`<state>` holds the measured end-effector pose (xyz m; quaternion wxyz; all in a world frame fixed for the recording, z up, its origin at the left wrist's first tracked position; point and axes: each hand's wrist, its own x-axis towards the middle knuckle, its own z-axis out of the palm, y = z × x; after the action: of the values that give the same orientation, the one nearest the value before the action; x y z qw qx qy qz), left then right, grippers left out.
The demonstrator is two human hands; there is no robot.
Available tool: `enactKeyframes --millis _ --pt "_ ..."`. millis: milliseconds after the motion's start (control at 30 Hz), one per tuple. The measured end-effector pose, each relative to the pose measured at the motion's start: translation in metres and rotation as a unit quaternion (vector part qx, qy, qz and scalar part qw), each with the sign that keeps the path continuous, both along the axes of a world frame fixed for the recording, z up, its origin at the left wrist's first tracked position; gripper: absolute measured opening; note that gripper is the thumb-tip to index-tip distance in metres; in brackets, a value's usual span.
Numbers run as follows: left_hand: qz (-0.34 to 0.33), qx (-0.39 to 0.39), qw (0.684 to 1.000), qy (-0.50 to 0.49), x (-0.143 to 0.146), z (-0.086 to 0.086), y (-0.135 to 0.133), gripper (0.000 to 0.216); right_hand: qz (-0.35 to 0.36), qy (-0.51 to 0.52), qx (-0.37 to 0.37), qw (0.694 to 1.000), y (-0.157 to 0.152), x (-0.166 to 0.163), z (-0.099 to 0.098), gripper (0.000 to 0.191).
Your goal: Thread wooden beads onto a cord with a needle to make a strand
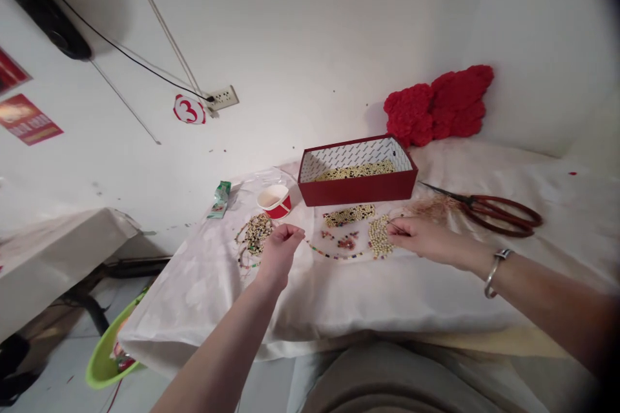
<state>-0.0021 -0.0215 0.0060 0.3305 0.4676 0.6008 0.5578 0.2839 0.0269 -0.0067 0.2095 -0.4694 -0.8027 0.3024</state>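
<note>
My left hand (282, 250) is closed in a pinch on one end of a string of multicoloured beads (334, 257). The string sags over the white cloth towards a patch of pale beads (379, 239). Over that patch's right edge, my right hand (416, 239) is pinched shut; something thin shows at its fingertips, too small to make out. A heap of beaded strings (256, 234) lies just left of my left hand. Between the hands are small reddish beads (347, 241) and a block of pale and dark beads (349, 215).
Behind the beads stands a dark red box (358, 192) with beaded strands inside. A red and white paper cup (278, 206) and a green packet (221, 199) sit to its left. Scissors (504, 214), brown threads (431, 208) and a red fluffy thing (438, 106) are at right.
</note>
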Motion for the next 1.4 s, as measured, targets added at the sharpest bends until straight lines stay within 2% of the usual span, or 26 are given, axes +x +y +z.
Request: enactKeyframes --millis 167,333,467,667,800,967,1133,1400 --pt "-0.007 -0.008 1.0 -0.008 0.003 -0.014 0.0 0.015 -0.006 0.02 -0.029 0.999 0.004 -0.001 -0.021 0.017" --pt "-0.02 -0.011 1.0 -0.01 0.005 -0.024 -0.001 0.011 0.0 0.03 -0.061 0.998 0.003 -0.005 -0.027 0.018" --pt "-0.024 -0.009 0.999 -0.019 0.004 -0.021 0.001 0.01 -0.001 0.035 -0.073 0.997 0.003 -0.01 -0.014 0.02" --pt "-0.015 0.007 0.999 -0.05 -0.005 -0.003 0.013 0.012 -0.005 0.046 -0.053 0.998 0.014 -0.011 0.021 0.024" --pt "0.002 0.014 0.997 -0.079 -0.009 0.006 0.019 0.015 -0.014 0.055 -0.036 0.998 0.025 -0.005 0.035 0.025" --pt "0.016 0.014 0.993 -0.115 -0.012 0.008 0.021 0.018 -0.003 0.086 -0.038 0.996 0.034 0.002 0.034 0.029" --pt "0.016 0.011 0.99 -0.137 -0.014 0.006 0.021 0.021 -0.015 0.071 -0.03 0.997 0.034 0.003 0.031 0.028" --pt "0.002 0.025 0.994 -0.104 -0.007 0.003 0.012 0.017 -0.01 0.073 -0.022 0.997 0.033 -0.001 0.026 0.031"
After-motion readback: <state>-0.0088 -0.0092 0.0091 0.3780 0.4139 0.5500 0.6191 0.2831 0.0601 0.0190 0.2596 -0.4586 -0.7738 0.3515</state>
